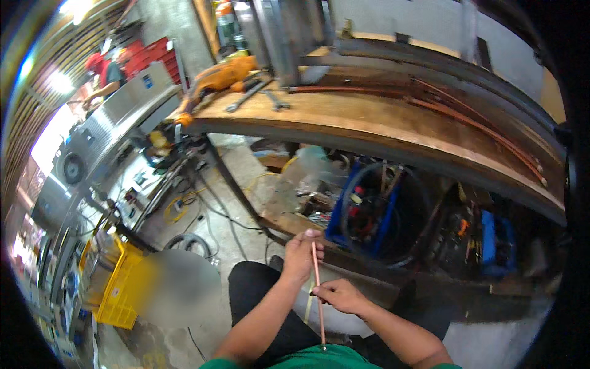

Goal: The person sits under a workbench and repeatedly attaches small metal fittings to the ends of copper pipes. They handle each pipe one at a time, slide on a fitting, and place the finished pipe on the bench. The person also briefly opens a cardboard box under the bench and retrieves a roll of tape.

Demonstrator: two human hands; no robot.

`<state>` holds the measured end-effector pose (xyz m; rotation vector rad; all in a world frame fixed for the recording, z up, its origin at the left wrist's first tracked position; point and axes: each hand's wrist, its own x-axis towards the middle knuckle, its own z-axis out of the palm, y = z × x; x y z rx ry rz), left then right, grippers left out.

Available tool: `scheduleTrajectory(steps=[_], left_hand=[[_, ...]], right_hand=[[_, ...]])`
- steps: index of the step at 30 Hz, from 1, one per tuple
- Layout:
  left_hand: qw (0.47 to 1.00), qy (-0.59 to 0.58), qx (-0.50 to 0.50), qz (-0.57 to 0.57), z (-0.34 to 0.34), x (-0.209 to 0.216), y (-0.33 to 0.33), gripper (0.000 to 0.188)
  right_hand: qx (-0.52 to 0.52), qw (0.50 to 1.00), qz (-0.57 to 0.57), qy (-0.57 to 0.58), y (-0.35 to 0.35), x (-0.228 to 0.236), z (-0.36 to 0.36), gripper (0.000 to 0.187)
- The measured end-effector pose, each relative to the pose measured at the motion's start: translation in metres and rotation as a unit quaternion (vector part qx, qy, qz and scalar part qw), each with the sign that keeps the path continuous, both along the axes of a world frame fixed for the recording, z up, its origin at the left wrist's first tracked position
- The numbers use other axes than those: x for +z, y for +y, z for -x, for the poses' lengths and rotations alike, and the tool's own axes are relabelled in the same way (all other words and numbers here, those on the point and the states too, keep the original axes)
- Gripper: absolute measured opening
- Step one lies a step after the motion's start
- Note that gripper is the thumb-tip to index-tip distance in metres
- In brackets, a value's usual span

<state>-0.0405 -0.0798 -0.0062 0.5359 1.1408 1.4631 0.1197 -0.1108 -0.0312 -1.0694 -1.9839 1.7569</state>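
Observation:
A thin, straight copper tube [318,312] runs upright in front of my lap, its lower end near my green shirt. My left hand [299,253] is closed about its upper end, fingertips curled at the top. Lower down, my right hand [342,296] pinches the tube between thumb and fingers. A small dark spot shows at the right fingertips; I cannot tell whether it is a separate piece. Beyond my hands stands a wooden workbench [344,114], where longer copper tubes [473,122] lie toward the right.
On the bench are an orange power tool [224,75] and wrenches [249,95]. Beneath it sit a blue crate [336,222] of tools and a coiled black hose [393,263]. A yellow crate [120,295] and floor cables lie left. A person [110,80] is at the far left.

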Motion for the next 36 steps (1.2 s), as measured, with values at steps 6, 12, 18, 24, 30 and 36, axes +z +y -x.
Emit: scheduleTrajectory(steps=[6,12,18,24,30,36], left_hand=[[0.986,0.133,-0.072,-0.071,-0.021,0.012,0.009,0.023],[0.969,0.133,-0.189,-0.083,-0.023,0.023,0.010,0.036],[0.948,0.152,-0.263,-0.098,-0.013,0.021,0.026,0.033],[0.916,0.135,-0.368,-0.080,-0.014,0.011,0.051,0.029],[0.977,0.050,-0.202,-0.049,-0.015,-0.053,0.068,0.035],[0.993,-0.090,-0.078,0.011,-0.013,-0.051,0.078,0.015]], right_hand=[[-0.083,0.985,-0.150,-0.033,-0.001,0.013,-0.028,0.038],[-0.143,0.941,-0.307,-0.016,0.004,0.002,-0.042,0.035],[-0.152,0.946,-0.285,-0.027,0.013,0.006,-0.051,0.037],[-0.159,0.971,-0.161,-0.073,0.024,0.009,-0.053,0.041],[-0.171,0.974,-0.132,-0.071,0.032,-0.007,-0.046,0.042],[-0.205,0.952,-0.031,-0.226,0.050,-0.008,-0.052,0.044]])
